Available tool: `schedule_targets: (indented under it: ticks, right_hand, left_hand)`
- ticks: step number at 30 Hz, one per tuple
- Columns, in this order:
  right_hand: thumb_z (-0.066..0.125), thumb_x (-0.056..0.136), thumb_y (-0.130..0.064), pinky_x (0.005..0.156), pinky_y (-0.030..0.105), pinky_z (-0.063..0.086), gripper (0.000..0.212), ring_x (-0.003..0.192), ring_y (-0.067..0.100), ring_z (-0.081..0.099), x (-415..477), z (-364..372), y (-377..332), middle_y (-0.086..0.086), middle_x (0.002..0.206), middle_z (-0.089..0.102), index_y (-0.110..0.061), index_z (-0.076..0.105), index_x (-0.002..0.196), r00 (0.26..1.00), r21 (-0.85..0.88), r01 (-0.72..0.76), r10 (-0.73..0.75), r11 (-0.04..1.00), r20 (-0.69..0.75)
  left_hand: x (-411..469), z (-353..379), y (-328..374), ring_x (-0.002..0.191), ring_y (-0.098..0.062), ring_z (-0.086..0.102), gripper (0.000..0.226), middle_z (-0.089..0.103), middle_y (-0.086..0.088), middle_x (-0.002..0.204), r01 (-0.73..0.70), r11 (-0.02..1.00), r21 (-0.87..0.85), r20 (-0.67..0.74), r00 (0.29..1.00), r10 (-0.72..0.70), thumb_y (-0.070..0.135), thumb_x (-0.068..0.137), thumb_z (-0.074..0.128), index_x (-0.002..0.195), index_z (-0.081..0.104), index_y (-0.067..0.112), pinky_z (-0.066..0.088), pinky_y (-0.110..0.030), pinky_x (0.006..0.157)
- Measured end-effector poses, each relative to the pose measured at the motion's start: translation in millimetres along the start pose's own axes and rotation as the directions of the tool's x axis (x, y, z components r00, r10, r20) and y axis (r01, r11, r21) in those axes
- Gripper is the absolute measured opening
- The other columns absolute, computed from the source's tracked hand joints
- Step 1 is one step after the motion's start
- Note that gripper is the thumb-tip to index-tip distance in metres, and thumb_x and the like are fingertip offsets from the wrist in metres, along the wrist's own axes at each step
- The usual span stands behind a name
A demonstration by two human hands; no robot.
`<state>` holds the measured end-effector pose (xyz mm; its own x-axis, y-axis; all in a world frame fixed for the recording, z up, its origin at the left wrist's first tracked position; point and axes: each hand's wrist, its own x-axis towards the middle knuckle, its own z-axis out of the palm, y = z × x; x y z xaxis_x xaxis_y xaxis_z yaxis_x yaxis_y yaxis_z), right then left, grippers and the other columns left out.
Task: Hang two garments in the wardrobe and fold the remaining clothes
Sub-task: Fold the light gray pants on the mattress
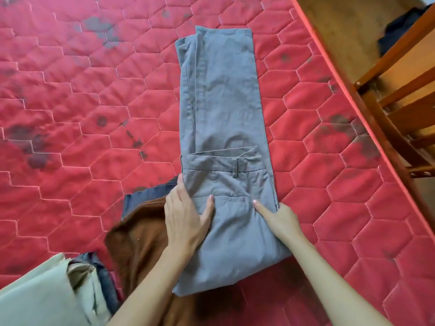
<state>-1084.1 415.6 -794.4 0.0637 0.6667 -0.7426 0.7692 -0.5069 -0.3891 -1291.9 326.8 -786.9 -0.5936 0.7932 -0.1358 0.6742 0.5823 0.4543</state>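
Observation:
Grey trousers (223,109) lie folded lengthwise on the red quilted mattress (82,95), with the legs doubled back so the waistband sits across the middle. My left hand (186,217) rests flat on the trousers' left edge near the back pocket, thumb on the cloth and fingers straight along the edge. My right hand (277,217) holds the right edge, thumb pointing across the cloth and fingers tucked under the fold. A brown garment with a dark blue ribbed collar (143,229) lies partly under the trousers at the lower left.
A beige garment (40,290) and a dark blue one (106,278) sit bunched at the bottom left. The mattress edge runs diagonally on the right, beside a wooden frame (400,95). A dark cloth (400,31) lies on the floor at the top right.

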Motion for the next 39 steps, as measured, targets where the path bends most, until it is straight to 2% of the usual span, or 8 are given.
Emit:
schedule_targets:
  ticks: [6, 9, 14, 24, 28, 31, 34, 39]
  right_hand:
    - [0.081, 0.077, -0.047, 0.095, 0.040, 0.056, 0.048, 0.099, 0.017, 0.072, -34.2, -5.1, 25.3, 0.000, 0.102, 0.077, -0.011, 0.075, 0.109, 0.999, 0.332, -0.013, -0.003, 0.943, 0.047]
    - [0.081, 0.078, -0.042, 0.095, 0.042, 0.056, 0.043, 0.096, 0.017, 0.072, -56.2, -12.3, 43.1, -0.001, 0.100, 0.077, -0.013, 0.075, 0.108, 0.999, 0.364, -0.014, -0.003, 0.931, 0.045]
    - [0.077, 0.082, -0.040, 0.094, 0.037, 0.055, 0.027, 0.095, 0.013, 0.071, -110.6, -32.5, 95.0, -0.004, 0.101, 0.076, -0.021, 0.074, 0.100, 0.993, 0.354, -0.070, 0.030, 0.932, 0.118]
    - [0.072, 0.077, -0.064, 0.087, 0.027, 0.051, 0.044, 0.099, 0.005, 0.063, -219.4, -52.2, 177.5, -0.014, 0.111, 0.067, -0.033, 0.062, 0.106, 0.955, 0.266, -0.127, 0.045, 0.956, 0.294]
    - [0.074, 0.066, -0.074, 0.111, 0.042, 0.040, 0.113, 0.134, 0.021, 0.048, -241.3, -66.8, 190.8, -0.006, 0.153, 0.042, -0.028, 0.021, 0.155, 0.942, 0.189, -0.157, 0.090, 0.969, 0.322]
    - [0.069, 0.067, -0.079, 0.117, 0.047, 0.032, 0.121, 0.145, 0.026, 0.035, -253.5, -87.9, 190.9, -0.001, 0.163, 0.026, -0.032, 0.005, 0.158, 0.958, 0.155, -0.123, 0.076, 0.980, 0.276]
    - [0.064, 0.075, -0.074, 0.117, 0.043, 0.032, 0.104, 0.144, 0.021, 0.037, -253.4, -119.9, 177.0, -0.005, 0.159, 0.034, -0.029, 0.019, 0.158, 0.970, 0.271, -0.105, 0.039, 0.957, 0.241]
    - [0.058, 0.084, -0.067, 0.098, 0.033, 0.048, 0.050, 0.106, 0.005, 0.068, -220.2, -169.1, 119.2, -0.016, 0.110, 0.074, -0.030, 0.071, 0.114, 0.962, 0.448, -0.088, -0.040, 0.890, 0.270]
  left_hand:
    - [-83.6, -24.6, 8.7, 0.131, -0.030, 0.045, 0.095, 0.043, -0.012, 0.147, 0.152, 0.987, -0.060, 0.133, 0.981, -0.143, 0.066, 0.084, 0.054, 0.155, 0.021, 0.013, 0.044, -0.043, 0.101]
    - [-118.1, -36.6, 17.1, 0.126, -0.031, 0.053, 0.093, 0.040, -0.006, 0.150, 0.302, 0.951, -0.069, 0.259, 0.926, -0.275, 0.067, 0.086, 0.056, 0.156, 0.012, 0.024, 0.047, -0.044, 0.094]
    - [-163.7, -48.8, 22.2, 0.116, -0.036, 0.061, 0.086, 0.061, -0.007, 0.133, 0.322, 0.945, -0.057, 0.394, 0.877, -0.275, 0.068, 0.084, 0.057, 0.151, 0.017, 0.031, 0.050, -0.046, 0.092]
    - [-250.1, -68.5, 9.1, 0.111, -0.031, 0.063, 0.079, 0.067, -0.005, 0.127, 0.400, 0.907, -0.129, 0.599, 0.761, -0.250, 0.065, 0.085, 0.061, 0.150, 0.022, 0.040, 0.051, -0.042, 0.094]
    - [-263.8, -89.5, 14.7, 0.120, -0.033, 0.060, 0.094, 0.061, -0.005, 0.138, 0.296, 0.944, -0.146, 0.667, 0.734, -0.127, 0.057, 0.088, 0.064, 0.156, 0.000, 0.043, 0.047, -0.037, 0.100]
    - [-267.3, -116.6, 23.3, 0.129, -0.018, 0.055, 0.088, 0.055, 0.010, 0.142, 0.208, 0.954, -0.214, 0.732, 0.681, 0.016, 0.051, 0.087, 0.068, 0.154, 0.011, 0.050, 0.042, -0.025, 0.102]
    - [-247.5, -146.8, 39.8, 0.121, 0.006, 0.055, 0.062, 0.060, 0.025, 0.132, 0.213, 0.925, -0.314, 0.789, 0.601, 0.129, 0.072, 0.072, 0.066, 0.131, 0.055, 0.055, 0.043, -0.022, 0.105]
    - [-167.1, -157.7, 83.8, 0.085, -0.005, 0.071, 0.056, 0.072, 0.013, 0.109, 0.291, 0.844, -0.450, 0.728, 0.667, 0.158, 0.074, 0.067, 0.063, 0.108, 0.073, 0.037, 0.057, -0.026, 0.079]
